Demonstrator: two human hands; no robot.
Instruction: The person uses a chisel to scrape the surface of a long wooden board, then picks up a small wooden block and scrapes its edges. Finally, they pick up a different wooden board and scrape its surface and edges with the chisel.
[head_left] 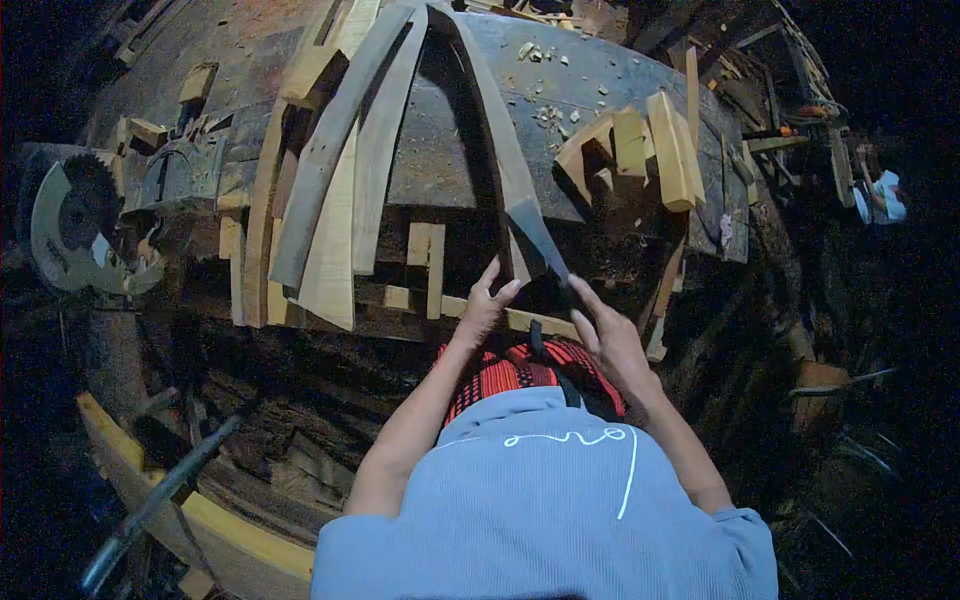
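Observation:
A long, slim wooden strip [502,150] runs from the far side of the bench towards me, its near end low in front of my lap. My left hand [484,308] grips that near end, thumb on one side and fingers on the other. My right hand [612,338] is closed round the dark handle of a broad-bladed knife [540,238]. The grey blade slants up and left and lies against the strip, a little above my left hand. Part of the handle is hidden by the fingers.
Several long boards [325,165] lean over the bench edge on the left. Wood blocks [630,142] and chips [550,115] lie on the dark benchtop [440,150]. A circular saw blade [80,205] is at far left. A metal pipe [165,500] slants at lower left.

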